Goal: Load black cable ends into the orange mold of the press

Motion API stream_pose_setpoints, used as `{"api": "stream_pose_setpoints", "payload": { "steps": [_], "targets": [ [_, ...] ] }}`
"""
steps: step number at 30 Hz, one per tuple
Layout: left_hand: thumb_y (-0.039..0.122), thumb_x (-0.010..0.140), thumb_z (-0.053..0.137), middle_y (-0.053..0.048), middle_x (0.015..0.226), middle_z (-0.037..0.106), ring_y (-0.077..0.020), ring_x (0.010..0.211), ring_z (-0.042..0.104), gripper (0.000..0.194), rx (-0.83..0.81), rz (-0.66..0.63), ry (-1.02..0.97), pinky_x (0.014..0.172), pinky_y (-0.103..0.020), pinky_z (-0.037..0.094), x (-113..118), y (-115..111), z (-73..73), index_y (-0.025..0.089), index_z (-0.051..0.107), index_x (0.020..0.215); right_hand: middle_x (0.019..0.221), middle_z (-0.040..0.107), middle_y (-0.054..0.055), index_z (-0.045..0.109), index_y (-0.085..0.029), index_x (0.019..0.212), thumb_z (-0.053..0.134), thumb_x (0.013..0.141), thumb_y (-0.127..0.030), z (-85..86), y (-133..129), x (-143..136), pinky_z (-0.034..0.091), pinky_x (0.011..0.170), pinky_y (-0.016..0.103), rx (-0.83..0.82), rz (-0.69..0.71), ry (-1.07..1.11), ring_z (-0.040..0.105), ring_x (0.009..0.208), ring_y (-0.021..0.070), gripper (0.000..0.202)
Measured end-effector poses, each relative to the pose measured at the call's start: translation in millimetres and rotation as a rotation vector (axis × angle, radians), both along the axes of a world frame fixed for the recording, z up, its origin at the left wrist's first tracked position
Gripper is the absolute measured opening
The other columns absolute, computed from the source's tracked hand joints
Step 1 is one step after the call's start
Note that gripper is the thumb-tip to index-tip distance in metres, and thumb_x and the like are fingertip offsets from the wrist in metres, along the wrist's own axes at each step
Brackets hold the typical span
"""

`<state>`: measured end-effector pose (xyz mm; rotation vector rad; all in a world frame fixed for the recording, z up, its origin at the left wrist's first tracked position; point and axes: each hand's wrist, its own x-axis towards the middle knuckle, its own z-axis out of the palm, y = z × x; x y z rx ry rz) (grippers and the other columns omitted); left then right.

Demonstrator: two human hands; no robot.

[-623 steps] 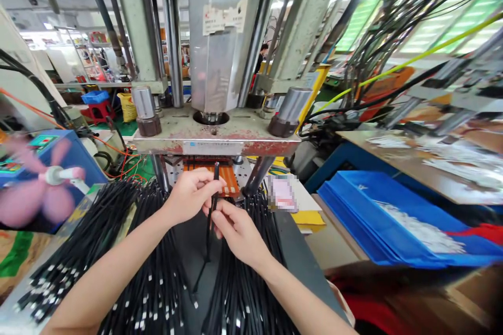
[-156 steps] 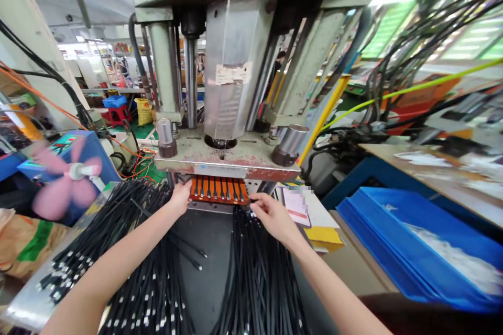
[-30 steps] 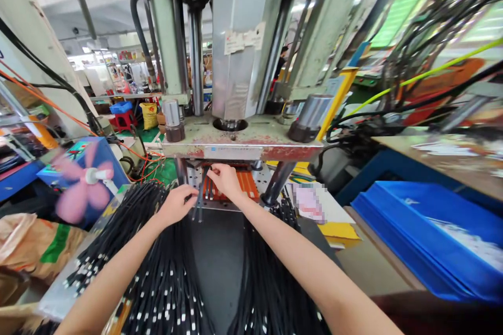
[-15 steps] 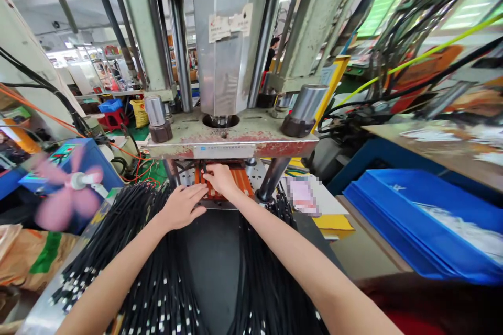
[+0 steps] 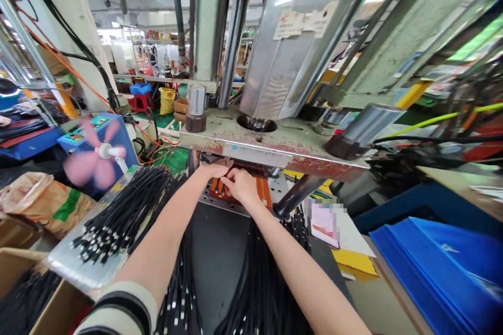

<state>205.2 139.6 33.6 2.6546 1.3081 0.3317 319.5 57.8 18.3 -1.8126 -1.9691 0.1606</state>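
Change: left hand (image 5: 216,169), moments ago spread at front left of orange mould (image 5: 262,188), now reaches in beside right hand (image 5: 241,186); suggests both working one piece. Right hand pinches black cable (image 5: 227,172) over mould; left grip hidden, cannot tell. Slim dark cable ends (image 5: 222,189) lie parallel in mould's left side

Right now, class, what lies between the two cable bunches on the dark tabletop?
In the head view, only bare dark tabletop shows between the left bunch and the right bunch.
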Motion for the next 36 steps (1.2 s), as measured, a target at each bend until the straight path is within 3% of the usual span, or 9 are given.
{"api": "stream_pose_setpoints", "payload": {
  "steps": [4,6,9,14,18,21,24,30,36],
  "targets": [
    [0.036,0.098,0.017,-0.01,0.141,0.046,-0.0174,0.129,0.043,0.049,0.047,0.019,-0.024,0.104,-0.032,0.036,-26.4,-38.4,-6.5,0.014,0.037,0.137,0.092,0.064,0.008,0.06,-0.018,0.095,0.053,0.088,-0.03,-2.6,-26.7,31.9,0.041,0.072,0.028,0.084,0.046,-0.078,0.062,0.083,0.0194,0.016],
    [0.034,0.098,0.025,-0.011,0.133,0.052,-0.0189,0.124,0.046,0.043,0.128,0.073,-0.044,0.103,-0.032,0.038,-48.7,-65.2,-17.3,0.016,0.044,0.132,0.088,0.066,0.01,0.059,-0.018,0.096,0.046,0.092,-0.032,-10.2,-55.2,57.0,0.042,0.065,0.03,0.047,-0.095,-0.194,0.064,0.075,0.0213,0.02],
    [0.032,0.091,0.042,-0.018,0.108,0.059,-0.0303,0.11,0.052,0.029,0.181,0.272,0.006,0.093,-0.044,0.044,-79.1,-96.4,-38.8,0.012,0.061,0.101,0.077,0.067,0.015,0.062,-0.014,0.092,0.042,0.093,-0.039,-26.1,-95.4,84.6,0.042,0.059,0.033,-0.226,-0.252,-0.396,0.066,0.069,0.0275,0.031],
    [0.02,0.084,0.05,-0.018,0.095,0.059,-0.0307,0.097,0.057,0.014,0.118,0.392,0.022,0.081,-0.045,0.046,-96.1,-103.4,-56.4,0.012,0.06,0.081,0.08,0.07,0.014,0.066,-0.018,0.085,0.046,0.09,-0.034,-43.1,-115.3,96.8,0.044,0.064,0.033,-0.455,-0.143,-0.336,0.068,0.079,0.0288,0.025],
    [0.022,0.088,0.048,-0.005,0.08,0.062,-0.0167,0.075,0.06,0.012,0.095,0.293,-0.081,0.072,-0.029,0.047,-96.1,-101.5,-30.7,0.016,0.057,0.083,0.074,0.07,0.009,0.063,-0.021,0.085,0.045,0.088,-0.031,-33.4,-117.4,95.2,0.042,0.061,0.032,-0.277,-0.238,-0.157,0.067,0.072,0.0274,0.021],
    [0.028,0.088,0.051,0.003,0.068,0.058,-0.0107,0.062,0.055,0.012,-0.001,0.107,-0.299,0.062,-0.021,0.043,-84.1,-113.9,3.0,0.018,0.057,0.083,0.068,0.066,0.003,0.059,-0.021,0.083,0.045,0.088,-0.034,-11.5,-125.4,76.6,0.042,0.061,0.028,-0.064,-0.058,0.184,0.063,0.063,0.0198,0.019],
    [0.027,0.087,0.053,0.002,0.07,0.059,-0.0083,0.057,0.053,0.014,-0.213,-0.1,-0.576,0.055,-0.02,0.042,-59.4,-131.1,33.8,0.017,0.062,0.09,0.066,0.062,0.0,0.057,-0.021,0.078,0.047,0.089,-0.034,16.5,-128.2,45.2,0.042,0.059,0.024,0.084,0.175,0.54,0.057,0.058,0.0135,0.02],
    [0.035,0.079,0.063,-0.001,0.07,0.06,-0.0069,0.047,0.056,0.024,-0.541,-0.187,-0.948,0.047,-0.019,0.047,-14.2,-142.2,61.9,0.012,0.068,0.088,0.058,0.052,-0.005,0.052,-0.019,0.078,0.056,0.083,-0.037,51.7,-108.8,13.2,0.036,0.045,0.019,0.137,0.159,1.106,0.045,0.047,0.0082,0.019],
    [0.036,0.078,0.065,0.002,0.054,0.058,-0.0083,0.042,0.056,0.027,-0.535,-0.173,-1.016,0.043,-0.018,0.048,-4.7,-126.2,80.5,0.01,0.063,0.086,0.061,0.048,-0.004,0.053,-0.018,0.073,0.049,0.089,-0.041,27.5,-116.3,18.5,0.034,0.048,0.02,-0.003,0.312,0.871,0.042,0.05,0.008,0.027]
  ]
}}
